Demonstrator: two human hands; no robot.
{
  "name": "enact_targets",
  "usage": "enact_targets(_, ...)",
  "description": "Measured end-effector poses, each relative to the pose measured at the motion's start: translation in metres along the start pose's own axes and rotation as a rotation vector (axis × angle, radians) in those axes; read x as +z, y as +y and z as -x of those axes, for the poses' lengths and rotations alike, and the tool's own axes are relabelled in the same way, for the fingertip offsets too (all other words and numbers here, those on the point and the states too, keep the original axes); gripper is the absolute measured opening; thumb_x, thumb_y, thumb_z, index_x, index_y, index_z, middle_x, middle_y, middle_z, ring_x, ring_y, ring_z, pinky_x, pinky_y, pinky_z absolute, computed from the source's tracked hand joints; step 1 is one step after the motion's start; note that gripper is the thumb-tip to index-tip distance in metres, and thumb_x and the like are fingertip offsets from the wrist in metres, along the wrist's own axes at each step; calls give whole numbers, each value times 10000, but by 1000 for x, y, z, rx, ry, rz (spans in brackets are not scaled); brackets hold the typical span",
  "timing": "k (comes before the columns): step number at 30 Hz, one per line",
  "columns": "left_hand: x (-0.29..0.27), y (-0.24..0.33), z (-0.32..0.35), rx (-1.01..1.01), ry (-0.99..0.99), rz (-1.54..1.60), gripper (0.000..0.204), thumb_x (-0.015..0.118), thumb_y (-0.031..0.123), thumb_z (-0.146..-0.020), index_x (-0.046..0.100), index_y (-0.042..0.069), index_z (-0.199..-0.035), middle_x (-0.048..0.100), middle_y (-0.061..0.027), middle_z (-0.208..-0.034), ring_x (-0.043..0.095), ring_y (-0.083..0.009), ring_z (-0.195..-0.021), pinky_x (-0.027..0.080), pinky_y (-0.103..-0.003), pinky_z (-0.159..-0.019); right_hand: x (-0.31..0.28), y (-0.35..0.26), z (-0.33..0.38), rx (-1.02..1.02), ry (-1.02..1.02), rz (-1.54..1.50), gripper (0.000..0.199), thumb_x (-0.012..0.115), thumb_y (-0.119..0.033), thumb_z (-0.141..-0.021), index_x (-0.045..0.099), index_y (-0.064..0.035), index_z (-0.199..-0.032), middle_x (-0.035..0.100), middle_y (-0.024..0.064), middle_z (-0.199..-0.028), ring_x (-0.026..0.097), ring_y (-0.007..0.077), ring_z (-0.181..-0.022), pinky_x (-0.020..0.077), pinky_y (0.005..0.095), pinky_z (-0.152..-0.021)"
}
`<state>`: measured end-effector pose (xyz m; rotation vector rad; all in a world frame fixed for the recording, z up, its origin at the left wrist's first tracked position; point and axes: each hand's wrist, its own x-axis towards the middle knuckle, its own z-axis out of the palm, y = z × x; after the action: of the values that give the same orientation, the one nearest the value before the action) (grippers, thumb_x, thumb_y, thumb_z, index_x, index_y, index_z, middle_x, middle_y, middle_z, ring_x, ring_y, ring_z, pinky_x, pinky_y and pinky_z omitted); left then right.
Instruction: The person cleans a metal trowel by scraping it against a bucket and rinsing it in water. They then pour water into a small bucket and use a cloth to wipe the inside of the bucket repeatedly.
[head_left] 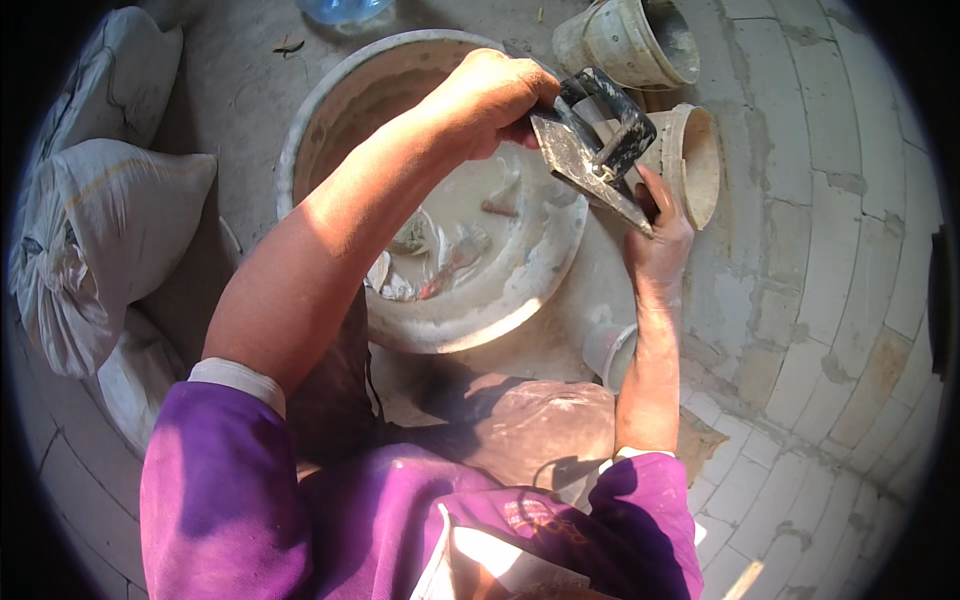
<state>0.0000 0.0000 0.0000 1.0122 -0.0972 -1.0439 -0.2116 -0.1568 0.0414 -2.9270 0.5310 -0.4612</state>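
Note:
A dark plastering float (590, 165) with a black loop handle, smeared with pale residue, is held tilted between both hands. My left hand (495, 95) grips its left end, the fingers curled over the edge and partly hidden. On the opposite end, my right hand (660, 235) is closed around the lower corner, its thumb and fingers beside the plate. Below and to the left of the float stands a large round tub (470, 338) with cloudy water in it. Several items lie in the water, among them a reddish-brown stick-like piece (500, 209) and pale scraps I cannot make out.
Two dirty buckets, one tipped over (610, 45) and one lying just below it (690, 165), are right of the tub. A smaller pail (610, 350) is by my right forearm. Full white sacks (140, 210) stand at left. A blue-tinted clear bottle (343, 8) lies at the far edge.

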Motion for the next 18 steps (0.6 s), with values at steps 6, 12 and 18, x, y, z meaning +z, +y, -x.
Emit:
enact_targets(6,-1,-6,-8,-77,61,-229,130,634,35,-740,628,-53,-835,631,-101,-714,633,-188,-593,537,-320,-537,-23,-20,-8,478,-259,-267,334,561,-244,-968,613,-44,-1229,672,78,-761,600,148,-642,480,297,-627)
enact_targets(12,0,-2,-5,-44,17,-148,499,539,50,-802,547,-11,-1297,631,-142,-703,606,-203,-489,521,-324,-444,-23,-22,4,617,-233,-395,564,478,-455,-993,515,17,-1301,485,15,-650,433,87,-530,379,261,-507)
enact_targets(18,-5,-9,-11,-117,-88,15,270,458,17,-838,637,-48,-1029,624,-128,-680,586,-199,-465,517,-310,-440,-19,-16,3,658,-262,-396,573,507,-455,-979,514,13,-1310,600,61,-758,517,124,-586,437,290,-564)
